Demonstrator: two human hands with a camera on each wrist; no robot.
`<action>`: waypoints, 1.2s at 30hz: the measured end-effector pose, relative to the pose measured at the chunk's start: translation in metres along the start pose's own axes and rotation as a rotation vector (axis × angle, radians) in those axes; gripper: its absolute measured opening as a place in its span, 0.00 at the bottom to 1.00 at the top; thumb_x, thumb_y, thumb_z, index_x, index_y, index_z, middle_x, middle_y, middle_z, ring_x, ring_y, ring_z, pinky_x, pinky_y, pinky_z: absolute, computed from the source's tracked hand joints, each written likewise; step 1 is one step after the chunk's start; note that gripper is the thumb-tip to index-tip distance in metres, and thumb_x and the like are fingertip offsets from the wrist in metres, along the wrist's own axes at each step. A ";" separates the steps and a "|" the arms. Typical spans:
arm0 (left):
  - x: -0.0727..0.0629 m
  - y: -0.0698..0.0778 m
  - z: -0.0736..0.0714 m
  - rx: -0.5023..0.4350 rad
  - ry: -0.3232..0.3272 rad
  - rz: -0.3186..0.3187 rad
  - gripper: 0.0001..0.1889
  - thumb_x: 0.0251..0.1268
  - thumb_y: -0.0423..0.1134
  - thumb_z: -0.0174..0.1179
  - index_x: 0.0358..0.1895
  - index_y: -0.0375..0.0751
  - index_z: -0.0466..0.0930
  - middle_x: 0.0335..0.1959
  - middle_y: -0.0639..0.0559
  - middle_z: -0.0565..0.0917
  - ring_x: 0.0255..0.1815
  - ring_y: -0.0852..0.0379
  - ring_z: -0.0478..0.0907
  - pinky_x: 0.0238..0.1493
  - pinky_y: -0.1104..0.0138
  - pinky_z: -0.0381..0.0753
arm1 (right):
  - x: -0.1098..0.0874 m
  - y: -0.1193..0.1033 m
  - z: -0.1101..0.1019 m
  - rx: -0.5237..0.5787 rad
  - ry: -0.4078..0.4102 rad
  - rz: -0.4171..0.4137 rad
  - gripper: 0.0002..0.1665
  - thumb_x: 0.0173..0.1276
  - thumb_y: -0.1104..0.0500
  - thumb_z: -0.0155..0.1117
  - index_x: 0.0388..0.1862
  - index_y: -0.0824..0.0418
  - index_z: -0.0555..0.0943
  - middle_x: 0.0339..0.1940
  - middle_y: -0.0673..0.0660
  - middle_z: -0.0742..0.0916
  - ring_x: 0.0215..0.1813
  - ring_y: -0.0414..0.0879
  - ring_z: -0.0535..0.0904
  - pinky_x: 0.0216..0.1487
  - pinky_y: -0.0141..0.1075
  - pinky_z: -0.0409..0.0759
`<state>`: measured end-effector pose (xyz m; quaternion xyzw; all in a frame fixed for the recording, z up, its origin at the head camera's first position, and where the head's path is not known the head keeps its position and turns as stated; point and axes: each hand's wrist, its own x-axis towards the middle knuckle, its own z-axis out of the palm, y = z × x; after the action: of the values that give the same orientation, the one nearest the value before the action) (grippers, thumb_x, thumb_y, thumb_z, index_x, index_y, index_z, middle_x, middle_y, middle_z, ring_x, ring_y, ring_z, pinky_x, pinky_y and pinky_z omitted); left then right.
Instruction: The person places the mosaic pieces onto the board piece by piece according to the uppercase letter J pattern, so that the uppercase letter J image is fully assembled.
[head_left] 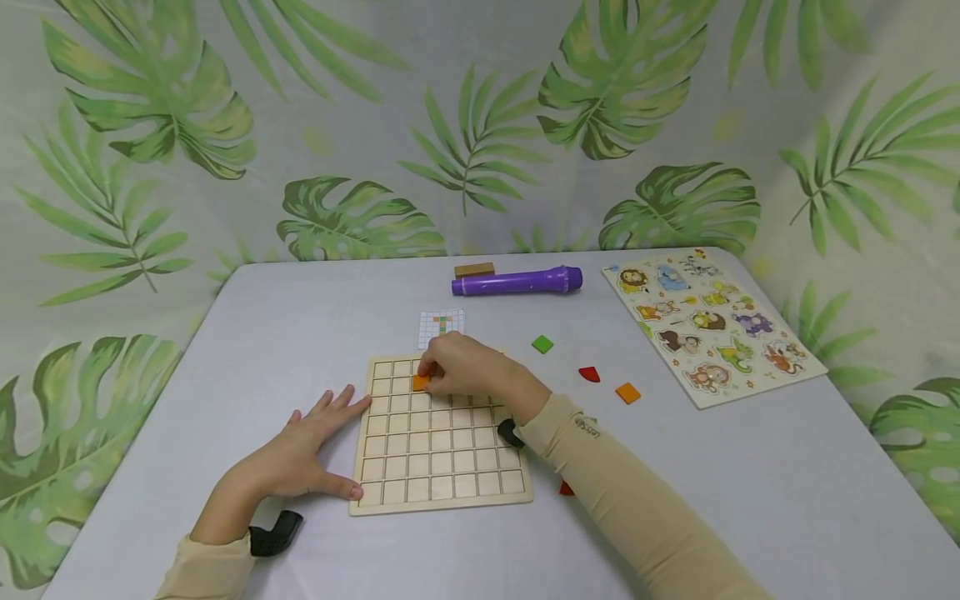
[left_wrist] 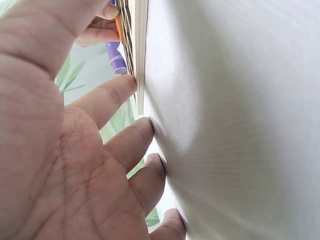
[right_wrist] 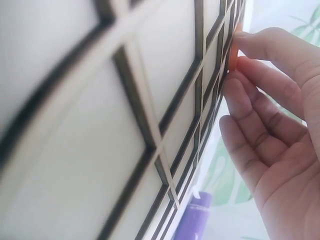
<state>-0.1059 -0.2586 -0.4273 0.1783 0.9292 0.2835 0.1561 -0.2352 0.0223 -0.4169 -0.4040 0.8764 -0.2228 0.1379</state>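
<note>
A light wooden grid board (head_left: 441,442) lies on the white table. Thumb and index finger of my right hand (head_left: 472,367) pinch an orange square tile (head_left: 420,383) at a cell in the board's upper rows; the right wrist view shows the orange tile (right_wrist: 234,52) against the grid. My left hand (head_left: 303,454) is spread flat at the board's left side, its thumb and index fingertips at the edge and the other fingertips on the tablecloth. Just beyond the board lies a small pattern card (head_left: 430,325) with coloured squares, partly covered by my right hand.
Right of the board lie a green square tile (head_left: 542,343), a red quarter-round piece (head_left: 589,374) and another orange tile (head_left: 627,392). A red piece (head_left: 566,488) peeks out by my right sleeve. Behind are a purple microphone-shaped toy (head_left: 517,282), a wooden block (head_left: 474,270) and an animal puzzle board (head_left: 705,321).
</note>
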 end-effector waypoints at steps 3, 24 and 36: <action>0.000 -0.001 0.000 0.005 0.000 -0.001 0.67 0.39 0.63 0.86 0.87 0.50 0.59 0.89 0.33 0.50 0.88 0.23 0.40 0.74 0.19 0.38 | 0.000 -0.001 0.000 -0.004 0.000 0.004 0.12 0.72 0.61 0.74 0.51 0.63 0.92 0.46 0.54 0.93 0.43 0.42 0.83 0.51 0.32 0.83; 0.000 0.001 0.000 0.005 0.000 -0.007 0.67 0.39 0.63 0.86 0.87 0.51 0.59 0.89 0.33 0.50 0.88 0.23 0.40 0.74 0.20 0.37 | 0.000 -0.004 -0.002 -0.015 -0.011 0.013 0.12 0.74 0.59 0.75 0.52 0.62 0.92 0.46 0.55 0.93 0.45 0.41 0.86 0.53 0.32 0.84; 0.000 -0.001 0.002 0.028 0.006 -0.005 0.68 0.39 0.64 0.85 0.87 0.52 0.58 0.89 0.35 0.50 0.88 0.23 0.41 0.74 0.20 0.39 | -0.007 -0.004 -0.007 -0.016 -0.021 -0.005 0.16 0.76 0.59 0.73 0.58 0.62 0.89 0.47 0.56 0.91 0.47 0.44 0.84 0.55 0.35 0.82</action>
<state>-0.1052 -0.2582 -0.4294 0.1775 0.9339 0.2708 0.1515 -0.2310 0.0273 -0.4089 -0.4097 0.8757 -0.2116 0.1433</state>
